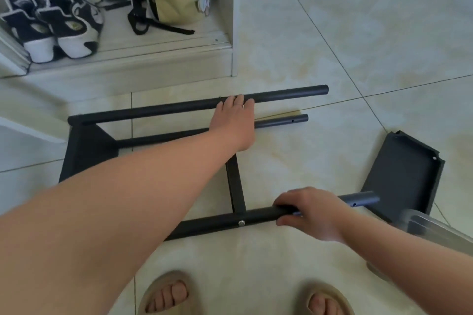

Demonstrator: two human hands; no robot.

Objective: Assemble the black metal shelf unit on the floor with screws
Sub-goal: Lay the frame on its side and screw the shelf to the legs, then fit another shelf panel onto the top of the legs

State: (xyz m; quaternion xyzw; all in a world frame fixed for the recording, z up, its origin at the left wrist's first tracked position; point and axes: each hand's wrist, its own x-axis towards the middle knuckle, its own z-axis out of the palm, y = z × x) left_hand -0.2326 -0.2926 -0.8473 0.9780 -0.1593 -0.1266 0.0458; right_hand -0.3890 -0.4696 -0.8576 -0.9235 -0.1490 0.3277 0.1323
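**tilefloor_tom:** Why is the half-built black metal shelf frame (87, 151) lying on its side on the pale tiled floor (332, 59)?

**rackhack:** My guess is it puts the joints in reach. The silver screw (241, 223) on the near black round tube (210, 225) faces up, right where the flat black cross strut (235, 186) meets it.

**tilefloor_tom:** And the hands?

**rackhack:** The left hand (235, 123) reaches across, with its fingers (238, 100) laid almost straight over the far long black tube (166, 107). It presses rather than grabs, probably so the frame doesn't roll. The right hand (309, 212) is wrapped round the near tube, fingers over the top and thumb underneath, just before the bare end with the hole. Looks like it's steadying or lining it up.

**tilefloor_tom:** Next shelf?

**rackhack:** The loose black metal tray with notched corners (404, 174) is propped just beside that tube end, so it's likely waiting its turn.
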